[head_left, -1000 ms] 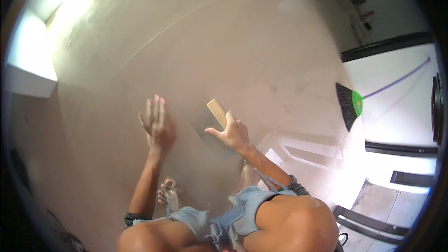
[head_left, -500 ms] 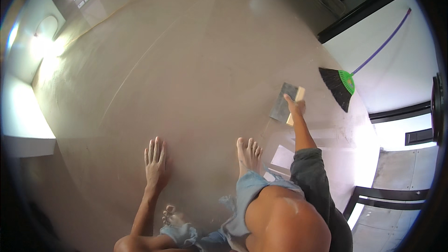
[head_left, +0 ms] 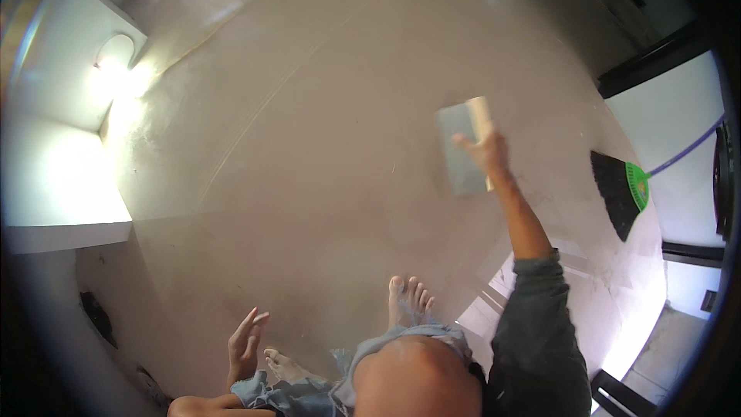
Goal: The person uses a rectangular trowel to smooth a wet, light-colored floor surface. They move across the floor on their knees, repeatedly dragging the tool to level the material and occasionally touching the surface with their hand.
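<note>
My right hand grips a wide putty knife with a grey rectangular blade and a pale wooden back edge. The thumb lies over the blade and the other fingers go behind the wooden edge, mostly hidden. The tool is over the middle-right of the smooth brownish-grey floor; whether the blade touches it, I cannot tell. Down at the lower left, my left hand is beside my left foot, its fingers extended and nothing held. My right foot rests on the floor between the hands.
A broom with black bristles, a green head and a purple handle leans against the white wall at right. A bright lamp glows by the white block at left. Dark frames edge the right wall. Thin curved lines mark the floor.
My right hand has moved the putty knife up and slightly left, turning it more upright. My left hand has drawn back from the flat floor toward my left knee. The view has shifted left.
</note>
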{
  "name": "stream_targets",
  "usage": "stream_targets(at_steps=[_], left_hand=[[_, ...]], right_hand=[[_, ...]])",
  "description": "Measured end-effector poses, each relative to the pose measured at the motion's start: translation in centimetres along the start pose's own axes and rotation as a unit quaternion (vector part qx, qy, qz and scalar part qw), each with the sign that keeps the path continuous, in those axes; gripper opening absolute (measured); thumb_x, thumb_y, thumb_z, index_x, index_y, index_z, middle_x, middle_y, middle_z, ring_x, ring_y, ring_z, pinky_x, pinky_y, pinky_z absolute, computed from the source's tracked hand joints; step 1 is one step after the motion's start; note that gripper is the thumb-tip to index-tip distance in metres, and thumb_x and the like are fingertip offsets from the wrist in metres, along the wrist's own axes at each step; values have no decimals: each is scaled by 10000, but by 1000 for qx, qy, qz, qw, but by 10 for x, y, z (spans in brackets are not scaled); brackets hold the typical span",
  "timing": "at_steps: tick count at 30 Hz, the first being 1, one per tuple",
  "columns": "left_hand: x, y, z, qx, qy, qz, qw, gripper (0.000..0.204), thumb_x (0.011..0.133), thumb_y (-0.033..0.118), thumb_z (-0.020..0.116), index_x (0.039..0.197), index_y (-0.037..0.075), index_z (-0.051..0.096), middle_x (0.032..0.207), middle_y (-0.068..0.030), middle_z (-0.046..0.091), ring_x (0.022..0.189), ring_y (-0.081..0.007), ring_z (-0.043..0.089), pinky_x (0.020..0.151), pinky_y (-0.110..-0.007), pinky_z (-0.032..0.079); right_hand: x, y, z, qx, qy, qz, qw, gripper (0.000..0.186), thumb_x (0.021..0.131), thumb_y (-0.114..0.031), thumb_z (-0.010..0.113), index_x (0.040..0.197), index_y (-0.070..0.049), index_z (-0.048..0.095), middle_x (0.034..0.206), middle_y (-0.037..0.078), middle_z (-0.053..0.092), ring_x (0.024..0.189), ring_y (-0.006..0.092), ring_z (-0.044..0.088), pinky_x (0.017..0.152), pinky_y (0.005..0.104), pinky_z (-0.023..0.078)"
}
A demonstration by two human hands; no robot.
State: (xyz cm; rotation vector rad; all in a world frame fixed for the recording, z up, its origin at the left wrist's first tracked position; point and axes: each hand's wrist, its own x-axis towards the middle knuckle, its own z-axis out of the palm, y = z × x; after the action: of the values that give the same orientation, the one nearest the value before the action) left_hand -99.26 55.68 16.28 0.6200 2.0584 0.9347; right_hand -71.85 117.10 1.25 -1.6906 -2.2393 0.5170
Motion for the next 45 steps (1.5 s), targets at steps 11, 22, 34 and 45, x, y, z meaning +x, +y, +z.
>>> stream_targets(at_steps=[11,22,34,45], left_hand=[[64,174,-15,89,-80,126,985,413,1013,-48,601,1413,9,682,1089,-164,784,977,-252,738,909,-370,562],[226,190,9,256,-240,170,921,536,953,-17,686,1483,36,629,1242,-173,713,1209,-318,664,1081,-421,489],[387,71,34,493,-137,221,830,1117,946,540,768,1740,51,154,1807,-259,58,1674,-445,57,1332,-633,101],[432,59,42,376,36,263,888,804,1078,359,607,1678,-61,277,1777,-249,235,1661,-422,177,1335,-595,130]], right_hand=[[111,-106,9,52,-132,32,989,785,815,-531,919,1248,58,631,1072,285,769,1009,426,788,848,517,645],[99,-150,64,-55,-15,-307,950,734,819,-488,935,1209,66,651,992,254,779,849,371,806,714,432,666],[169,-233,73,-14,-70,-122,990,624,832,-464,930,1126,-1,632,955,258,780,844,391,801,735,462,661],[119,-298,113,-71,-104,-258,958,667,819,-484,933,1138,1,605,922,248,769,789,400,787,699,478,648]])
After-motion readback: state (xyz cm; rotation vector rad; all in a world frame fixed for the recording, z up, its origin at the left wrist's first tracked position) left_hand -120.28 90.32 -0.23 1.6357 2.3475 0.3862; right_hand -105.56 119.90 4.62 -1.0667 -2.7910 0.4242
